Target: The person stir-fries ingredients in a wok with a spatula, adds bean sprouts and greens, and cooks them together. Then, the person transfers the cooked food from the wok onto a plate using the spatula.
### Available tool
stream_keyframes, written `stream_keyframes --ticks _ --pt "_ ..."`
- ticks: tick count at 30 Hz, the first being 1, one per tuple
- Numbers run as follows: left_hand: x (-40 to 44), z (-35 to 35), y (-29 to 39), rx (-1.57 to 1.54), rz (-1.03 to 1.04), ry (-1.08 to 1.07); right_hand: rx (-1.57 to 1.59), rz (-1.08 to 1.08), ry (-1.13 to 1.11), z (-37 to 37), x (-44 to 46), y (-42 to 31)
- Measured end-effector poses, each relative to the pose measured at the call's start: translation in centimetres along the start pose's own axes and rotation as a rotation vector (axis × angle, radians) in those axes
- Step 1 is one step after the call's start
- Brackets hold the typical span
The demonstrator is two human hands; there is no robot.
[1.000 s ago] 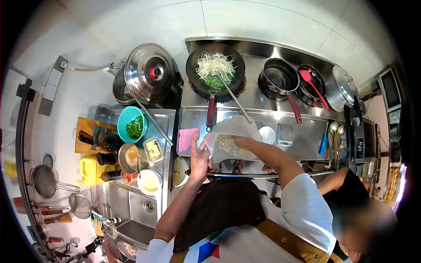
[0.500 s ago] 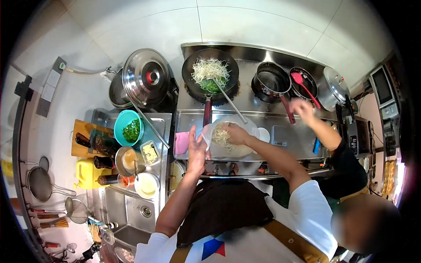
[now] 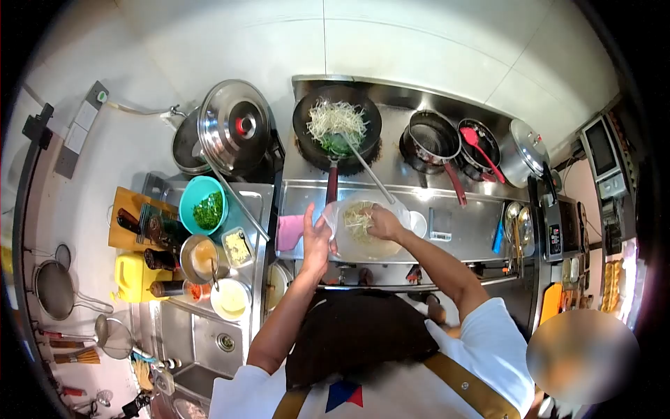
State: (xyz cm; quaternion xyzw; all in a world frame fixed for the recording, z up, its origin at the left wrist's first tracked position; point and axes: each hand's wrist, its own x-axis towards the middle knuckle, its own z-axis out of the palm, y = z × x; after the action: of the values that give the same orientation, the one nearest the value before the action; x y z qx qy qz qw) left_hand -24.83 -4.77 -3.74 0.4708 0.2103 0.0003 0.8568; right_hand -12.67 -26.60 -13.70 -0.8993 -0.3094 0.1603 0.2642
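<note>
A translucent white bowl (image 3: 370, 250) is in front of the stove, with bean sprouts (image 3: 357, 218) inside. My left hand (image 3: 316, 243) grips its left rim, the fingers pointing up along the side. My right hand (image 3: 384, 223) reaches into the bowl with curled fingers on the sprouts; its fingertips are partly hidden. Beyond the bowl, a dark wok (image 3: 308, 105) stands on the burner, holding a pile of bean sprouts (image 3: 338, 119) over chopped greens (image 3: 336, 145). A long-handled metal ladle (image 3: 370, 169) rests in the wok, its handle slanting toward the bowl.
To the right are a saucepan (image 3: 434, 136), a small pan with a red spatula (image 3: 481, 150) and a pressure cooker (image 3: 525, 150). A pink cloth (image 3: 289, 232) lies left of the bowl. Farther left are a teal bowl of greens (image 3: 187, 213), sauce bottles and a sink (image 3: 199, 332).
The co-worker's hand and arm near the saucepan handle have left the view. My right hand has shifted slightly right within the bowl. My left hand keeps its hold on the rim.
</note>
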Motion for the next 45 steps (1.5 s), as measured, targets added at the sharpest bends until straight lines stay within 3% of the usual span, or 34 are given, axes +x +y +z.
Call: stream_keyframes --ticks 3,11,12,17,21,24,25,27,28,29,31,33,35,36,40,43,44,45 --pt "0.3 -0.7 0.0 -0.002 0.014 0.001 0.178 -0.087 0.072 -2.8 -0.4 -1.4" --pt "1.5 -1.7 -1.7 -0.047 0.031 0.095 0.637 0.196 -0.07 -13.4 2.1 -6.0" --pt "1.5 -1.8 -1.9 -0.049 0.037 0.104 0.752 0.156 -0.081 -15.1 2.8 -6.4" --pt "-0.1 -1.2 -2.2 -0.055 0.027 0.109 1.001 0.12 0.08 -21.6 10.3 -5.6" --pt "-1.5 -1.7 -5.1 -0.04 -0.007 0.088 0.705 0.14 0.173 -24.6 19.9 -4.2" --pt "-3.1 -0.7 -6.6 0.004 -0.087 0.055 0.775 0.253 0.089 -24.2 22.4 -5.6" --pt "-3.5 -0.7 -7.3 0.026 -0.123 0.016 0.657 0.36 0.123 -22.9 24.5 -3.2" --pt "-4.1 -1.0 -8.0 0.184 -0.222 -0.137 0.393 0.194 0.399 -18.5 28.3 3.5" --pt "-4.3 -1.3 -8.7 0.262 -0.27 -0.213 0.091 0.189 0.326 -19.4 26.1 2.4" --pt "-4.4 -1.6 -9.9 0.336 -0.244 -0.282 0.072 0.173 0.296 -19.3 23.7 0.8" --pt "-4.1 -2.2 -13.2 0.482 -0.195 -0.419 -0.025 0.181 0.281 -14.1 22.0 4.6" --pt "-4.7 -1.9 -13.3 0.79 -0.144 -0.501 -0.082 0.172 0.162 -11.0 16.2 3.0" --pt "-4.8 -1.3 -13.6 1.085 -0.179 -0.55 -0.152 0.13 0.185 -7.4 12.2 3.4" --pt "-4.9 -1.1 -13.7 1.15 -0.119 -0.557 -0.12 0.223 0.169 -7.0 10.6 2.2" --pt "-4.3 0.6 -12.5 1.306 0.01 -0.447 -0.124 0.204 0.127 -5.0 8.5 4.5" --pt "-3.9 0.6 -10.1 0.966 -0.045 -0.211 -0.159 0.068 0.038 -12.7 5.0 3.6" --pt "-3.6 -0.2 -9.8 0.932 0.084 -0.183 -0.143 0.062 -0.006 -15.6 4.3 3.1" --pt "-3.4 -0.6 -9.3 0.894 0.068 -0.132 -0.132 0.054 -0.047 -18.7 4.2 2.3"
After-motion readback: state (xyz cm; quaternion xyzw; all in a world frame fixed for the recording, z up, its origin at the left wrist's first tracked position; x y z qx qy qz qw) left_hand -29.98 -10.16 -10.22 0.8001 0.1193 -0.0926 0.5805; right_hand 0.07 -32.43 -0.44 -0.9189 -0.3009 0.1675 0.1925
